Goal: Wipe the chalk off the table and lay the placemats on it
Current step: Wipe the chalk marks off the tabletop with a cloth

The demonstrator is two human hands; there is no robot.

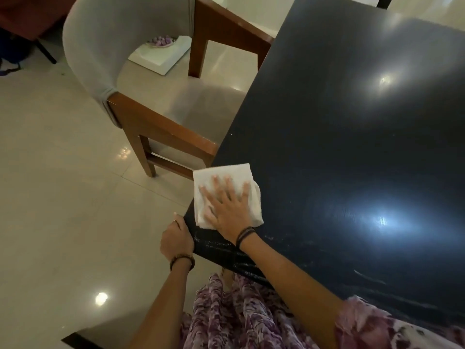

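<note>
A person stands at the near corner of a dark, glossy surface (352, 147), seen from above through a head-worn camera. The right hand (227, 207) lies flat on a folded white cloth (221, 177), its fingers (216, 182) straight and spread, pressing the cloth onto the surface right at the near left corner; part of the cloth hangs slightly past the left edge. The left hand (176, 239) sits just beside that corner, its fingers curled around the edge of the surface, grasping it. Both wrists wear dark bands. Faint white chalk streaks (370, 277) show on the surface close to the near edge, to the right of the right forearm, and paler smears run along the near edge below the cloth. Bright ceiling lights reflect as glowing spots in the dark top. To the left stands a chair (105, 56) with a wooden frame and a grey covered back, its seat tucked close against the left edge of the surface. On the pale tiled floor (50, 197) behind the chair lies a white tray (161, 56) holding a small dish of purple pieces. The person wears a purple and white patterned garment (239, 321). No placemats are in view.
</note>
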